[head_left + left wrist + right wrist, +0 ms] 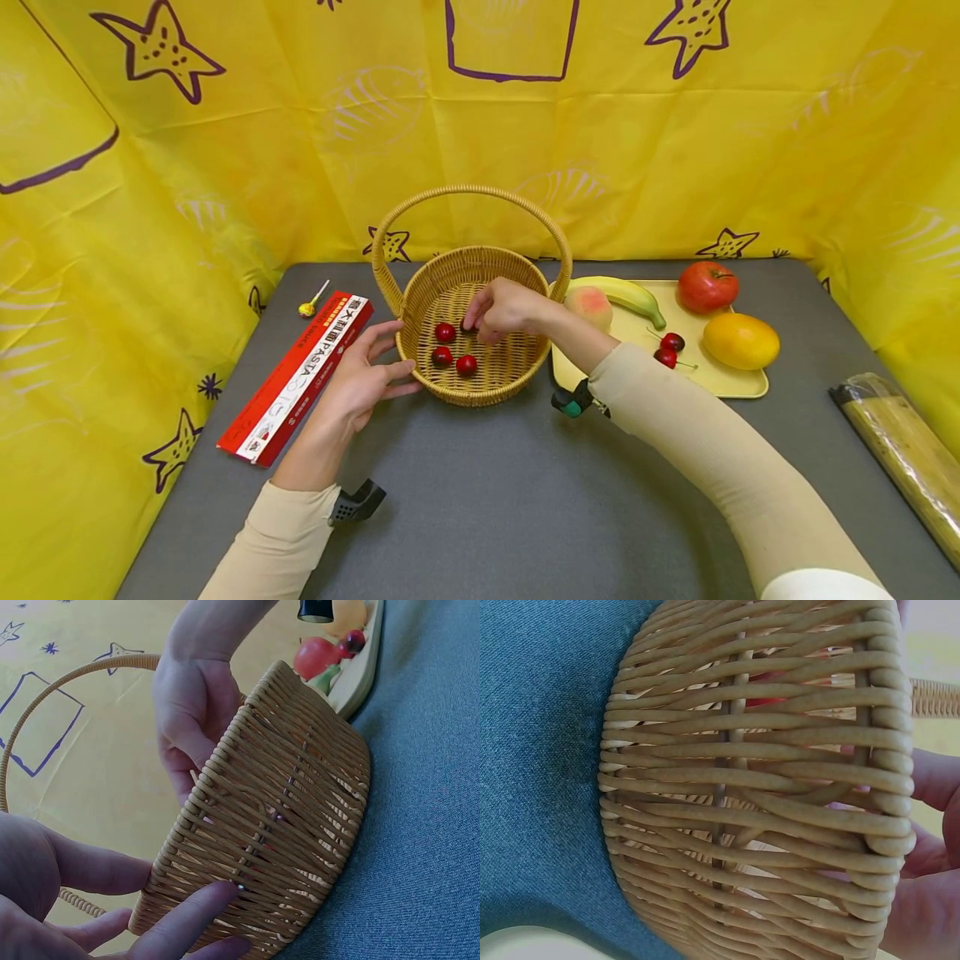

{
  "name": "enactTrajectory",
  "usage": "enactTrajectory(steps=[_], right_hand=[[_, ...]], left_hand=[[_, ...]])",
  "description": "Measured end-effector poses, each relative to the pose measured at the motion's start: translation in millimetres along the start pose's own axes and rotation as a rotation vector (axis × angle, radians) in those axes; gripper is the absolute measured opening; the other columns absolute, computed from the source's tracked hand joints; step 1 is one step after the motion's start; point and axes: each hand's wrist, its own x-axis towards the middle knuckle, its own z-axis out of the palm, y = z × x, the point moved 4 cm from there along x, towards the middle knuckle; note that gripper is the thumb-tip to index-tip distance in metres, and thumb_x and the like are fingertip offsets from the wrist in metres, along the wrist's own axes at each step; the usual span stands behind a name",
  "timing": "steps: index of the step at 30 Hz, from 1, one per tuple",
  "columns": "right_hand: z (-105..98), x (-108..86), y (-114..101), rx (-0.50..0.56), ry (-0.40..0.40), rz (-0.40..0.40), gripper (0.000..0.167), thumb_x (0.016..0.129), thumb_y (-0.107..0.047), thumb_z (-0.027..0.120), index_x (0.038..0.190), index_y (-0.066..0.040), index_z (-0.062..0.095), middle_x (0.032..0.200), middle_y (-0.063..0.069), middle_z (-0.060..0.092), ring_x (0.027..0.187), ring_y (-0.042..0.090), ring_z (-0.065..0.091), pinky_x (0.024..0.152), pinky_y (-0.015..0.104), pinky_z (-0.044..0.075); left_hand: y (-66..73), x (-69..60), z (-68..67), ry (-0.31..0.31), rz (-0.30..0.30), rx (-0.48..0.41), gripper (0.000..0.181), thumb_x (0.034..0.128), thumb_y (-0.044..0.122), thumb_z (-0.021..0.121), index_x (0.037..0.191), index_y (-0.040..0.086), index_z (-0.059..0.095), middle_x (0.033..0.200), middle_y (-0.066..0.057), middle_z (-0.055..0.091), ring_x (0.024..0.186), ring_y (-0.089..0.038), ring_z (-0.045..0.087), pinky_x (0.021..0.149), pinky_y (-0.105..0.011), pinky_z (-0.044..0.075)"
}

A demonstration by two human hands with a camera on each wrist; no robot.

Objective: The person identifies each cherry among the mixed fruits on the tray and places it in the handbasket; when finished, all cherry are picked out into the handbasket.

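A round wicker basket [480,392] with a tall arched handle stands on the table, several red cherries [467,365] lying on its floor. My right hand [506,310] reaches down inside it, curled fingers pinching a dark red cherry [468,327] that they partly hide. From the left, my left hand [365,375] steadies the basket, its fairly straight fingers touching the rim and outer wall. The left wrist view shows those fingers [187,919] against the weave. In the right wrist view, the basket wall [757,780] covers most of my right hand [930,900].
To the right, a cream tray [731,385] holds a banana [626,296], peach [590,308], red apple [707,287], yellow mango [741,341] and two stemmed cherries [666,357]. Left of the basket lie a red pasta box [300,375] and a lollipop [308,308]. A clear-wrapped package [900,450] lies far right.
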Motion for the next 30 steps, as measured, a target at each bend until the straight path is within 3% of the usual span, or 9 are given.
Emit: enactTrajectory(steps=[10,17,30], right_hand=[[-2,0.1,2,0.023,0.002,-0.001,0.032,0.084,0.013,0.068,0.116,0.010,0.070,0.093,0.009,0.061,0.078,0.018,0.063,0.094,0.049,0.064],[-3,-3.8,4,0.041,0.001,-0.016,0.034,0.084,0.013,0.069,0.118,0.010,0.069,0.103,0.014,0.065,0.086,0.019,0.064,0.095,0.049,0.063],[-9,-27.2,3,0.023,0.038,-0.132,0.026,0.085,0.002,0.073,0.111,-0.001,0.074,0.109,0.015,0.068,0.095,0.021,0.065,0.092,0.050,0.064]], left_hand=[[-1.4,0.4,-0.9,0.002,-0.005,0.011,0.067,0.1015,-0.006,0.057,0.161,0.010,0.032,0.164,-0.020,0.036,0.124,-0.042,0.063,0.085,-0.042,0.067],[-1.4,1.2,-0.8,-0.001,-0.001,0.019,0.066,0.1018,-0.006,0.057,0.161,0.009,0.032,0.164,-0.021,0.035,0.119,-0.038,0.066,0.086,-0.041,0.067],[-3.1,0.3,-0.9,0.008,-0.002,0.020,0.067,0.1013,-0.005,0.058,0.161,0.010,0.032,0.163,-0.020,0.036,0.116,-0.035,0.069,0.086,-0.043,0.067]])
